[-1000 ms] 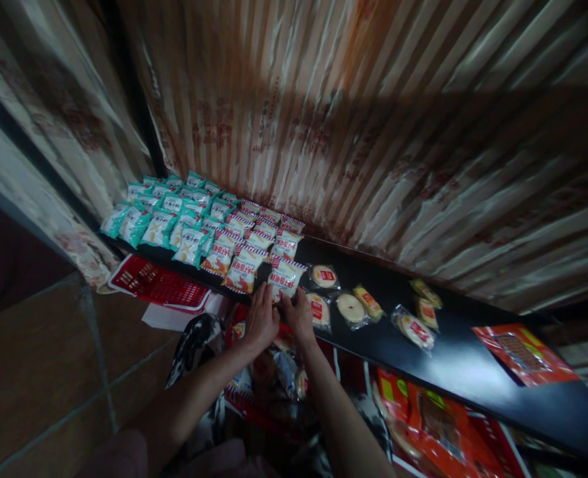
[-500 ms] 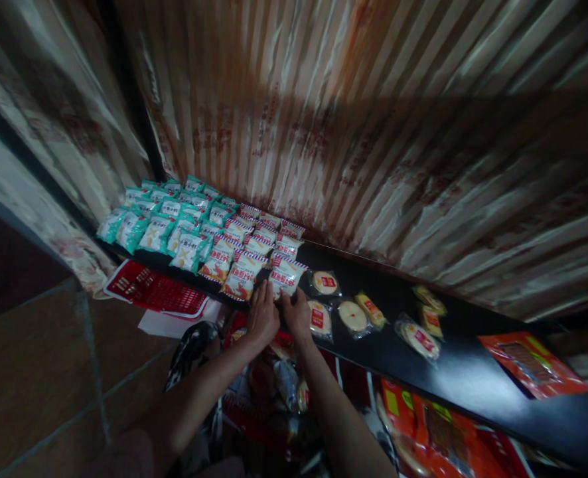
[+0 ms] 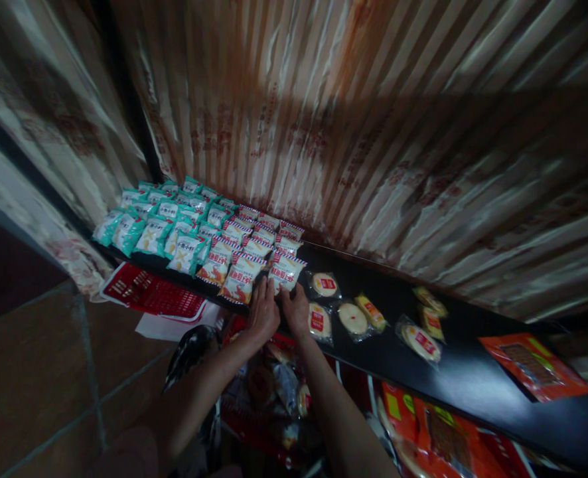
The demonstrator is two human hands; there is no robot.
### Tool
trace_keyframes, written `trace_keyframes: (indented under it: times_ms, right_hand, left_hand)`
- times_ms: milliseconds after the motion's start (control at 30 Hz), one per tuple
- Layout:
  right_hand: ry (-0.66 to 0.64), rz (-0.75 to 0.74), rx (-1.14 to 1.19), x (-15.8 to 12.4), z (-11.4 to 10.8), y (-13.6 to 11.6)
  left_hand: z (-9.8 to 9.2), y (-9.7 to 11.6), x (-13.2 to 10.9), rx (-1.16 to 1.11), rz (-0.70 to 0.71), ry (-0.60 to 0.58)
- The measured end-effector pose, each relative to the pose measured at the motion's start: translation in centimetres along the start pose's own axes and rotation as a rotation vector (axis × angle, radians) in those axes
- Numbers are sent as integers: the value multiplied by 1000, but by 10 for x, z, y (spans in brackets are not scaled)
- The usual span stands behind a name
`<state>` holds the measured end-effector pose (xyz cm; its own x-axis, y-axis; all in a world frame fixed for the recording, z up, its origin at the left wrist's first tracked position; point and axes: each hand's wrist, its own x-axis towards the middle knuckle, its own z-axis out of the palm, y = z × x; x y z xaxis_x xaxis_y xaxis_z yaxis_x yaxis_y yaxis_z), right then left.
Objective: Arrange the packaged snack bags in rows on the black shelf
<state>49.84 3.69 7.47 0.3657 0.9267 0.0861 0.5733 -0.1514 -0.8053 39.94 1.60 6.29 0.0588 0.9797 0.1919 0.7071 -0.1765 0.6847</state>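
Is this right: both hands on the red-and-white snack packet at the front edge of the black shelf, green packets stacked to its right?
Not quite. The head view shows the green packets to its left. Both the left hand and right hand do touch the red-and-white snack packet on the black shelf.

Teal packets [image 3: 184, 247]: white panels bearing dark characters are showing left of the left hand [image 3: 263, 313]'s fingers [image 3: 262, 290], too small to read.
Red-and-white packets [image 3: 285, 273]: red characters are showing just beyond both hands' fingertips, illegible.
Round clear-wrapped snacks [image 3: 318, 320]: red labels are lying right of the right hand [image 3: 296, 311]'s fingers, print unreadable.
Orange pouch [image 3: 535, 365]: printing is showing far right, not legible.
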Motion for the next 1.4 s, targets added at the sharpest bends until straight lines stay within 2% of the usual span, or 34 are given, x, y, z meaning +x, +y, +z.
trace_keyframes:
  times_ms: [400,633,867,1000,1233,1400]
  right_hand:
    - [-11,-48,-24,14,4,-1]
    - [-10,-73,-112,22,2,1]
    - [-13,-109,-81,25,1,1]
    - [18,-90,-114,27,2,1]
    - [-10,-45,-96,35,-3,0]
    - [48,-74,-42,40,0,4]
  left_hand:
    - [3,0,11,42,-4,13]
    - [10,-6,13,43,75,53]
    - [17,-8,9,43,160,103]
    - [15,-6,9,79,149,111]
    - [9,-1,17,137,126,92]
    - [11,2,19,120,92,54]
